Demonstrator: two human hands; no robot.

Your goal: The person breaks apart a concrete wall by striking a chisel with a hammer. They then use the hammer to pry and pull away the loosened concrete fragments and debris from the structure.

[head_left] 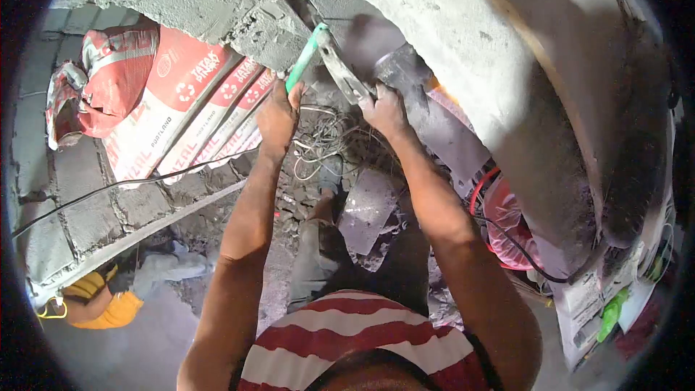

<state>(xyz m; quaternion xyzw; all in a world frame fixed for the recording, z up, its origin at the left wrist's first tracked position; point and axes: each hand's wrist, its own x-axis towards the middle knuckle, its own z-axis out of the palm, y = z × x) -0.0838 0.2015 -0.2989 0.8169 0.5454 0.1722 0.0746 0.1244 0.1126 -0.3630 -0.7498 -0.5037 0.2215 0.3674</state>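
In the upper middle of the frame, the left hand is closed around the lower end of a slim, bright green bar, which slants up and to the right. The right hand is closed on the lower end of a long, narrow, grey-smeared tool that leans the other way — the upper ends of the two come together just below a rough grey concrete edge. Whether they touch is unclear. Below and between the hands lies a tangle of pale wire, with broken grey rubble around it. Red-and-white printed paper cement bags lean at upper left, and a thin black cable runs across below their printed faces. At lower left — well apart from both hands — is a person in yellow.
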